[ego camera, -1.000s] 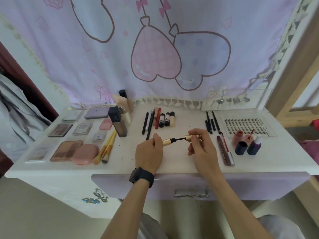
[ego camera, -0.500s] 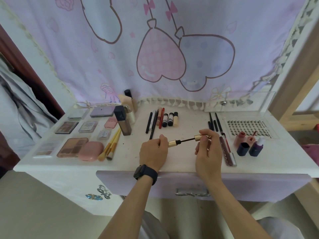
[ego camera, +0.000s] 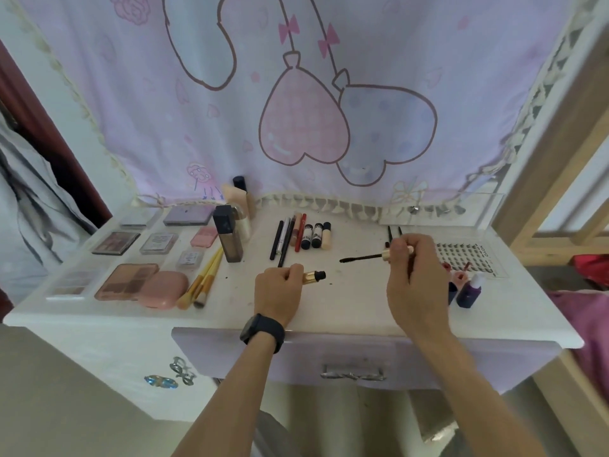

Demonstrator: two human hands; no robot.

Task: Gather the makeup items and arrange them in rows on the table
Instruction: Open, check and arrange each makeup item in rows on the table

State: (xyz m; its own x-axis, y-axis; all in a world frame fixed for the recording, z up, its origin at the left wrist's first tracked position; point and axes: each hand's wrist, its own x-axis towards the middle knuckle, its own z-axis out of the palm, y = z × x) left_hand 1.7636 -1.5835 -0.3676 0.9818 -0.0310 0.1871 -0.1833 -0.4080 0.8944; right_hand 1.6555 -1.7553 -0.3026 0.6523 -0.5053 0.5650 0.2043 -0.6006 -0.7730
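Gold mascara tube [ego camera: 312,277] is in L hand [ego camera: 278,293], fingers curled round it, open black neck pointing right, at centre-front of table [ego camera: 336,308]. R hand [ego camera: 416,282] pinches wand [ego camera: 364,257] by its gold cap, brush tip pointing left, clear of the tube. Palettes [ego camera: 127,281] lie in rows at left w/ pink case [ego camera: 163,289]. Brushes [ego camera: 201,282] lie just beside them. Pencils [ego camera: 283,239] & small tubes [ego camera: 316,235] are lined up back-centre. Lash tray [ego camera: 461,258] is at right, w/ purple bottle [ego camera: 469,290] just beside R hand.
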